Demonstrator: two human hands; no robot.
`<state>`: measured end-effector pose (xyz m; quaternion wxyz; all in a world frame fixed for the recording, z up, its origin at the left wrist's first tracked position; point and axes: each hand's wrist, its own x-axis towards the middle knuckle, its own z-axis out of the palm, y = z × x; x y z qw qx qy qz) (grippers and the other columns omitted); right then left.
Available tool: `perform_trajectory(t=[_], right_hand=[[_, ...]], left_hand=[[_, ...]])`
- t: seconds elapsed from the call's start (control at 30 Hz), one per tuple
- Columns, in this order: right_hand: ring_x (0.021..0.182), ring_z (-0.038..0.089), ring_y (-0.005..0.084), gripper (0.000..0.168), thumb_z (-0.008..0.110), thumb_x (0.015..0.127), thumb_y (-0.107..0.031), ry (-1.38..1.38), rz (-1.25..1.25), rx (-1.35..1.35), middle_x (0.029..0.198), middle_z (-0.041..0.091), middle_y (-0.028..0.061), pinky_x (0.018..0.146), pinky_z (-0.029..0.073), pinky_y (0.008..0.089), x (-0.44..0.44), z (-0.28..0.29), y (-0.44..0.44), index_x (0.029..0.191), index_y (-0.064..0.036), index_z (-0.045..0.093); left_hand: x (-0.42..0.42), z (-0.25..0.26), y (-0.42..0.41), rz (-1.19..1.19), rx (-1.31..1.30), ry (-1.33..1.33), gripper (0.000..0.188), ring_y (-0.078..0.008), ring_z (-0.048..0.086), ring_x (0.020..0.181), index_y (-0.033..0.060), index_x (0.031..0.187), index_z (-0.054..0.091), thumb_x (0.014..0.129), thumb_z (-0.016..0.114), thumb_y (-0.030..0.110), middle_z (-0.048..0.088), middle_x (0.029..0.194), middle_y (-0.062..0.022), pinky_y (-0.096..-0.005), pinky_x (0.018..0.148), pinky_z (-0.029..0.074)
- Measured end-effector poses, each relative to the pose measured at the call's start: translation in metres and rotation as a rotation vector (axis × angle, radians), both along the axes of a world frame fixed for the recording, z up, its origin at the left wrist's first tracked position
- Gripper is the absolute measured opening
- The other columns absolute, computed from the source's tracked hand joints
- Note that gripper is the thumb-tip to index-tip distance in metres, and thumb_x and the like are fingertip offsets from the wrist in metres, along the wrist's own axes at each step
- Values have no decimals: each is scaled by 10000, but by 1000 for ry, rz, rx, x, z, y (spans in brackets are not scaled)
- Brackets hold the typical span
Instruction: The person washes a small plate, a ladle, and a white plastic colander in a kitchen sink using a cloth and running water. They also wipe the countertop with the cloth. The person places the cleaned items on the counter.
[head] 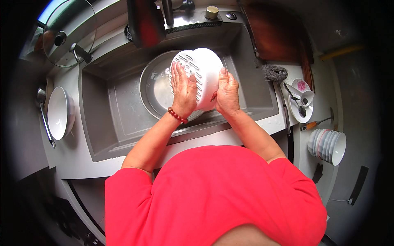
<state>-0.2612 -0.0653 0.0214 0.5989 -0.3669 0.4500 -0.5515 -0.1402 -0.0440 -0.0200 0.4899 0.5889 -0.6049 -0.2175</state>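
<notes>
A white plastic appliance base or container (211,80) with slots across its underside is held tilted over the sink. My left hand (184,89), a red bead bracelet at its wrist, lies flat against the slotted face with its fingers extended. On the other side my right hand (227,92) grips the white wall, thumb and fingers around its edge. Beneath them a round metal basin (149,83) stands in the grey sink (120,98); whatever the basin's right part holds is hidden by the white object and the hands.
On the left counter are a white bowl (58,113), a long metal utensil (46,123) and a glass lid (74,33). A faucet (167,12) rises behind the sink. At right lie a steel scouring pad (275,73), plates with spoons (294,112) and stacked bowls (327,146).
</notes>
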Motion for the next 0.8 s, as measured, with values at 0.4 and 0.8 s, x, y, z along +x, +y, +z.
perform_trajectory(t=[0.4, 0.8], right_hand=[[616, 418, 58, 381, 374, 950, -316, 247, 114, -157, 661, 499, -16, 546, 393, 237, 4, 18, 10, 791, -9, 535], [568, 346, 54, 397, 413, 938, -318, 409, 276, -252, 560, 408, -40, 487, 346, 237, -3, 20, 18, 713, -3, 501]], left_hand=[[-4, 52, 23, -7, -281, -729, 516, -327, 237, 1299, 0, 1234, 437, 784, 515, 240, 372, 1320, -153, -513, 1049, 87], [40, 59, -41, -128, 130, -554, 293, -259, 569, 714, -31, 940, 574, 843, 423, 200, 614, 858, -122, -398, 679, 443]])
